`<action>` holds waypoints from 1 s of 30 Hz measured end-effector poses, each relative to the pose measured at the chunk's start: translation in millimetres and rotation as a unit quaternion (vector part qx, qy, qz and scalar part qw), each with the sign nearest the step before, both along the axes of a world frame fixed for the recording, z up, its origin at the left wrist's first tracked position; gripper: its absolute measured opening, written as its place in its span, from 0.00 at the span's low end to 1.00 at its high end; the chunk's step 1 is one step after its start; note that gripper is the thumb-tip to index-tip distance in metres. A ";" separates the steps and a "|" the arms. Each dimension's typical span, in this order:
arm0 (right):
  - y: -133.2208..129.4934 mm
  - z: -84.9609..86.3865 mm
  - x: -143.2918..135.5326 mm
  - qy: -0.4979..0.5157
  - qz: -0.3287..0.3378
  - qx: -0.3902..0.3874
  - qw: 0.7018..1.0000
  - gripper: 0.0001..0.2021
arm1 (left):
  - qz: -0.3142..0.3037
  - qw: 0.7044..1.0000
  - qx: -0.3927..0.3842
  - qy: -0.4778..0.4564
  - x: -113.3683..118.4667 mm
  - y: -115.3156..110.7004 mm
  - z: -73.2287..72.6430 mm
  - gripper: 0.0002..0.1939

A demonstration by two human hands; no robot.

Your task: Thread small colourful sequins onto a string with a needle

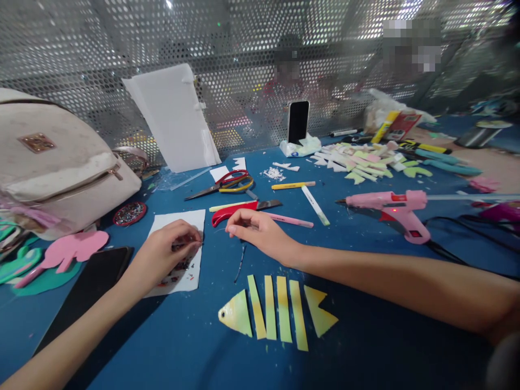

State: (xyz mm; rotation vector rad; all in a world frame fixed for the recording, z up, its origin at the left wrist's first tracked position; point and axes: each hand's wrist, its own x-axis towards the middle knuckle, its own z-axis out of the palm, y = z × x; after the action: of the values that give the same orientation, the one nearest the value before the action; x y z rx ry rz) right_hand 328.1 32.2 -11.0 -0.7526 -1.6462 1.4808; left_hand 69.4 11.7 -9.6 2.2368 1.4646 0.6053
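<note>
My left hand (pixel 170 252) is closed in a pinch over a sheet of white paper (pixel 197 222) that bears small dark and red beads or bits. Whatever its fingertips hold is too small to make out. To the right, my right hand (pixel 264 233) has its thumb and fingers pressed together, perhaps on a fine thread hard to see. Just below it lies a short dark strand (pixel 240 264). Nearer me is a yellow-green paper fish in separate pieces: a head (pixel 239 314) with an eye, several strips (pixel 270 309) and a notched tail (pixel 319 311).
Behind my right hand lie a red-handled cutter (pixel 235 210), scissors (pixel 221 187) and markers (pixel 314 205). A pink glue gun (pixel 390 206) lies right, before heaped foam scraps (pixel 361 160). A backpack (pixel 60 168) and a black phone (pixel 89 287) are left; another phone (pixel 298 122) stands behind.
</note>
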 end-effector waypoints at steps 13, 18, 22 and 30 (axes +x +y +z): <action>1.0 -3.6 -1.0 0.000 0.002 0.011 1.000 0.07 | 0.059 0.996 0.041 -0.045 8.0 -7.3 9.6 0.09; -1.6 -0.4 -0.9 -0.014 0.002 0.018 1.000 0.06 | 0.104 0.987 0.063 -0.109 21.9 -25.1 17.6 0.07; -6.7 1.6 1.6 -0.022 0.016 0.065 0.998 0.05 | 0.088 0.975 -0.011 -0.202 41.2 -45.9 13.8 0.05; -16.8 3.6 5.7 -0.061 0.049 0.192 0.978 0.04 | 0.098 0.963 -0.030 -0.249 51.1 -66.9 -2.0 0.03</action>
State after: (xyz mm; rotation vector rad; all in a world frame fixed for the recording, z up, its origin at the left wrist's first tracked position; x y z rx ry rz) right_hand 333.8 15.3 -7.5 -0.5616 -2.0106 1.1467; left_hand 120.5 -55.2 -11.6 1.7281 1.4152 1.0783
